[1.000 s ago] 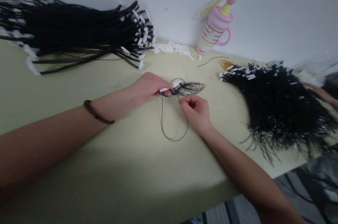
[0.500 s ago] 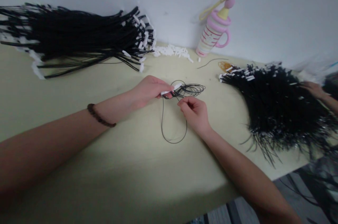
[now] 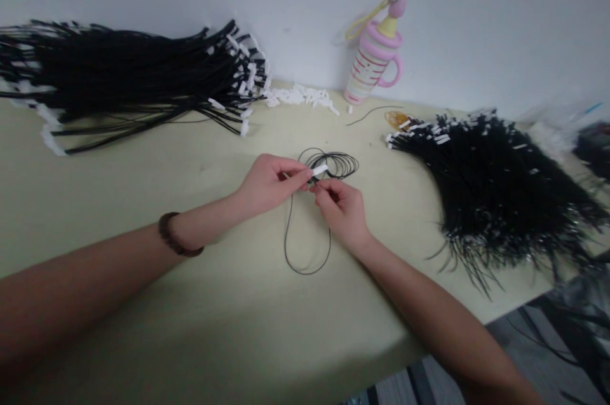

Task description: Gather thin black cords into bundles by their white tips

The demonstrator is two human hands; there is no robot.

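Observation:
Over the middle of the pale table, my left hand (image 3: pixel 271 184) pinches a small white connector (image 3: pixel 319 170) between thumb and fingers. A coil of thin black wire (image 3: pixel 345 163) lies just beyond the fingertips, and a loose loop of it hangs toward me. My right hand (image 3: pixel 344 208) is closed in a pinch on the thin black wire right beside the connector, its fingertips nearly touching those of the left hand. The exact grip at the fingertips is partly hidden.
A thick bundle of black cables (image 3: pixel 128 74) with white ends lies back left. Loose white connectors (image 3: pixel 302 96) sit near a pink-lidded cup (image 3: pixel 372 65) by the wall. At right spreads another black cable bundle (image 3: pixel 490 182), beside orange rubber bands (image 3: pixel 396 119).
My right hand has come left, up to my left fingertips. The left hand has shifted slightly toward me. Another person's hand at the far right has gone out of view.

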